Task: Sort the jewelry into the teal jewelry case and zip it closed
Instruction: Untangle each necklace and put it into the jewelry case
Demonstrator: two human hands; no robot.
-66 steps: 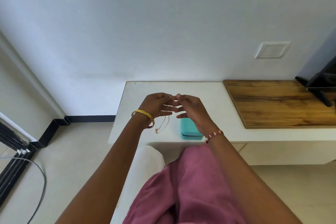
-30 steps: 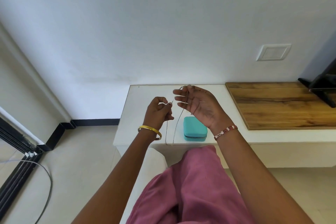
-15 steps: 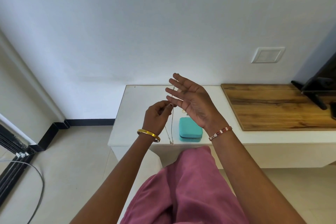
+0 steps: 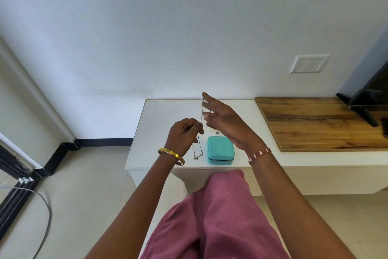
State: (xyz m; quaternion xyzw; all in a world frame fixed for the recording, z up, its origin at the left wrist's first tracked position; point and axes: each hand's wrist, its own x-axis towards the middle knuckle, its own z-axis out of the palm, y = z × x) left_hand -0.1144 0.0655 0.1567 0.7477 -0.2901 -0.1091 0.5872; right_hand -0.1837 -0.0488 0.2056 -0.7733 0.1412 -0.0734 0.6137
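**Chain strung between your two hands above the closed case**

Your left hand [image 4: 184, 134] is curled, its fingers [image 4: 198, 127] pinched together on a thin necklace chain [image 4: 201, 111]. From that pinch the chain runs up to your right hand [image 4: 224, 121], which is raised with the palm turned toward you and the fingers [image 4: 207, 99] spread apart; the chain looks hooked over the topmost fingertip, though it is too fine to be sure how it catches there. The rest of the chain hangs down from your left hand, and its lower loop [image 4: 197, 153] ends just beside the teal jewelry case [image 4: 220, 150], near the counter [image 4: 159, 132] surface; whether it touches the counter you cannot tell from here.

The case sits zipped shut near the front edge of the white counter, below and between your hands. Two small pieces of jewelry [image 4: 214, 131] lie on the counter just behind the case, partly hidden by your right hand. You wear a gold bangle [image 4: 171, 155] on the left wrist and a red-and-white beaded bracelet [image 4: 259, 154] on the right. A wooden board [image 4: 319, 124] covers the counter to the right, well apart from the case.
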